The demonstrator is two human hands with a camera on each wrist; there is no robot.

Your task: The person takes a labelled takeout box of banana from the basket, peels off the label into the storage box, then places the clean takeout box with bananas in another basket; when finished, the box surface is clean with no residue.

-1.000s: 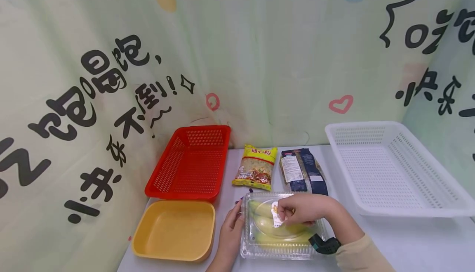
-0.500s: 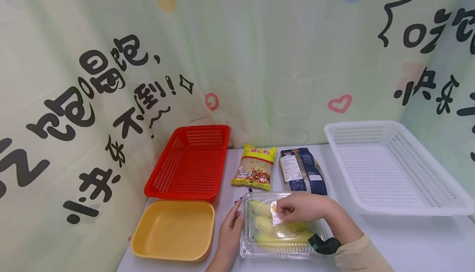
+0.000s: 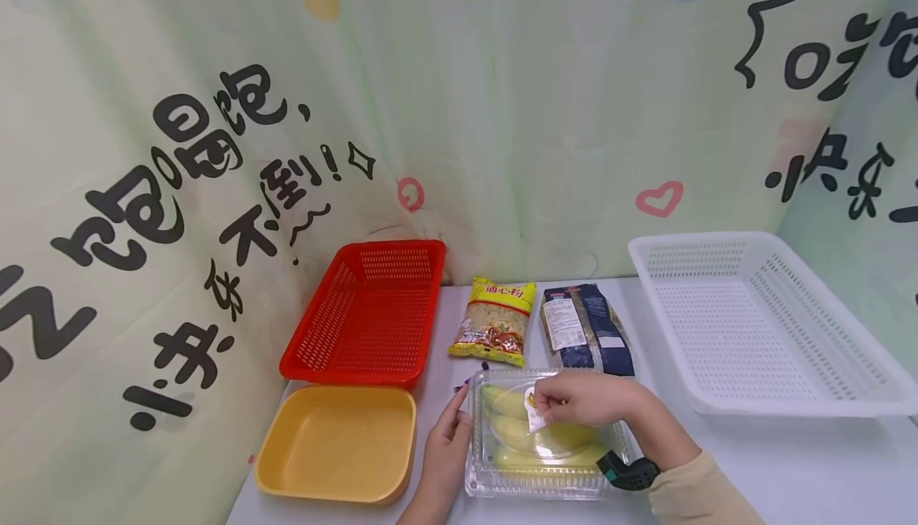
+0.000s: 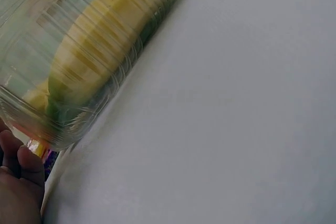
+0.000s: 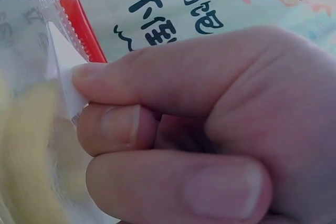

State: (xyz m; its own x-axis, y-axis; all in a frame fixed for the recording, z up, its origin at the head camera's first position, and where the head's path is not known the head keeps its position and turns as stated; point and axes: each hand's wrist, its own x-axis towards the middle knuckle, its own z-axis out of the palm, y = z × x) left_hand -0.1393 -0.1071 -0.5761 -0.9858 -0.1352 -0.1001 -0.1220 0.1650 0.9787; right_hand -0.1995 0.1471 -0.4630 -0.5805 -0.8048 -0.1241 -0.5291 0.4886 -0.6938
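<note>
A clear plastic clamshell box (image 3: 480,483) with yellow bananas (image 3: 511,434) inside lies closed on the table. My right hand (image 3: 591,397) is over the lid, pinching a white sticker (image 3: 531,412) between thumb and index finger. In the right wrist view the pinched sticker (image 5: 65,74) stands up from the lid, its far part hidden by the fingers. Along the box's left side my left hand (image 3: 446,447) rests with fingers extended against the wall. The left wrist view shows a banana (image 4: 100,40) through the ribbed plastic, with the left fingers (image 4: 31,165) at the box's corner.
Behind the box lie a yellow pasta bag (image 3: 495,322) and a dark blue package (image 3: 586,330). At left stand a red basket (image 3: 362,326) and a yellow-orange tub (image 3: 337,445). A large white basket (image 3: 746,326) is at right, with a printed curtain (image 3: 545,127) behind.
The sticker's lower part shows slightly less, drawn up a little in the right fingers. Both hands and the box keep nearly the same place.
</note>
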